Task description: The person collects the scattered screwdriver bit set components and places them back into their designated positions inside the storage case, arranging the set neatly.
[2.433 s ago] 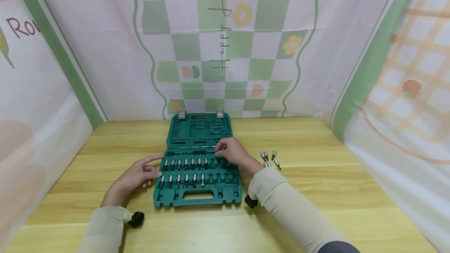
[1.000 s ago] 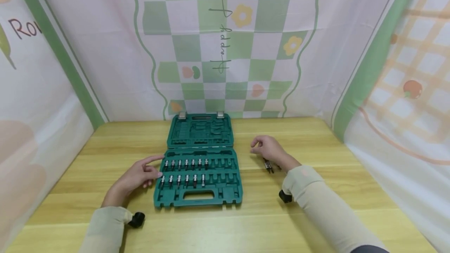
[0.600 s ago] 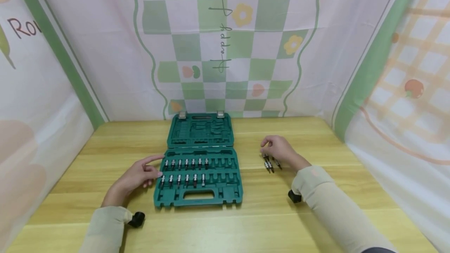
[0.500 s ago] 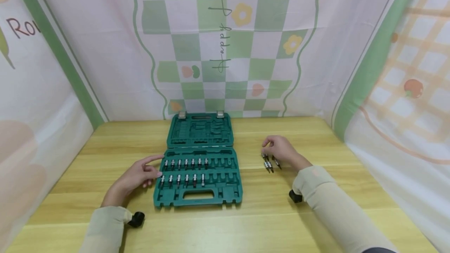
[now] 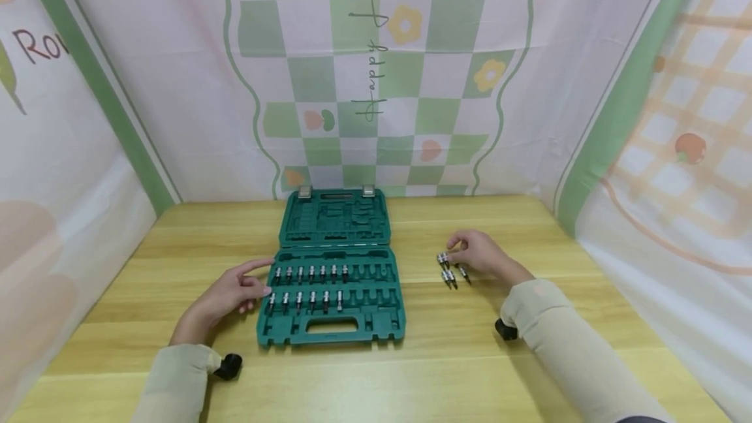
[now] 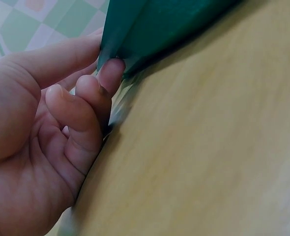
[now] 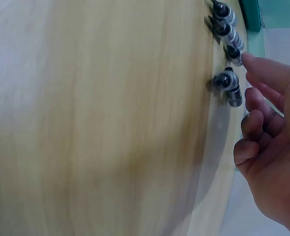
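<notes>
A green socket case (image 5: 384,328) lies open on the table, two rows of silver-and-black bit sockets (image 5: 311,273) in its near half. My left hand (image 5: 226,294) rests at the case's left edge, index finger stretched along it and thumb touching the side. The left wrist view shows the left hand's other fingers (image 6: 73,110) loosely bent beside the case. To the right of the case, my right hand (image 5: 483,254) is over several loose bit sockets (image 5: 449,279). In the right wrist view its thumb is close to one bit socket (image 7: 235,55); no grip on any is visible.
The case's raised lid (image 5: 335,217), with two metal latches, leans toward the patterned cloth backdrop (image 5: 376,83). Vacant slots (image 5: 370,297) show at the right end of both rows. Bare wooden table (image 5: 329,387) surrounds the case.
My right hand has left the case's right side and moved right to the loose bit sockets, shifting slightly farther right lately. My left hand stays at the case's edge.
</notes>
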`<state>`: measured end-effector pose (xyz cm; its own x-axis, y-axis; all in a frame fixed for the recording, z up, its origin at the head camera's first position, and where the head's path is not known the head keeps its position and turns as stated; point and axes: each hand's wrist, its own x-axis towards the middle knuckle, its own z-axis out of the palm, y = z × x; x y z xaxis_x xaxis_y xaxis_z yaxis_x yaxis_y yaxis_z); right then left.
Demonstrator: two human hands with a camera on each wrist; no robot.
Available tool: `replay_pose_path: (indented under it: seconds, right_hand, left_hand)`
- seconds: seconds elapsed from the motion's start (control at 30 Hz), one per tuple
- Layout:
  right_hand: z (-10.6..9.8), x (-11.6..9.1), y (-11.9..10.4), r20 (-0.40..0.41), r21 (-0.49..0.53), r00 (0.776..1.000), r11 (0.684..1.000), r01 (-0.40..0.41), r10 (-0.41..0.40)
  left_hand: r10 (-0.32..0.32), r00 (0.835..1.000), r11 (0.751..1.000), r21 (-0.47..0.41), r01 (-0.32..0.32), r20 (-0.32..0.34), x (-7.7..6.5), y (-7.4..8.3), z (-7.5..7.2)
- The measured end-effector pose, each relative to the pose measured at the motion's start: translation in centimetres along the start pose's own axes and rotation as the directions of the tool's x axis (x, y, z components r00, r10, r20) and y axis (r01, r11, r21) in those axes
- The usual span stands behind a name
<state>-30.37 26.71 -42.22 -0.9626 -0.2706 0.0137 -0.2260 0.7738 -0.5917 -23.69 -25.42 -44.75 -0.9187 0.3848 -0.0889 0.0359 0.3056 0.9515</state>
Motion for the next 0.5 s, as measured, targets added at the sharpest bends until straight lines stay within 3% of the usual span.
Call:
replay_pose_path:
  seconds: [0.5]
  right_hand:
    - [-0.9, -0.6, 1.6, 0.039, -0.110, 0.999, 0.994, -0.025, 0.029]
  left_hand:
    - [-0.022, 1.000, 1.000, -0.003, 0.022, -0.006, 0.4, -0.6, -0.1]
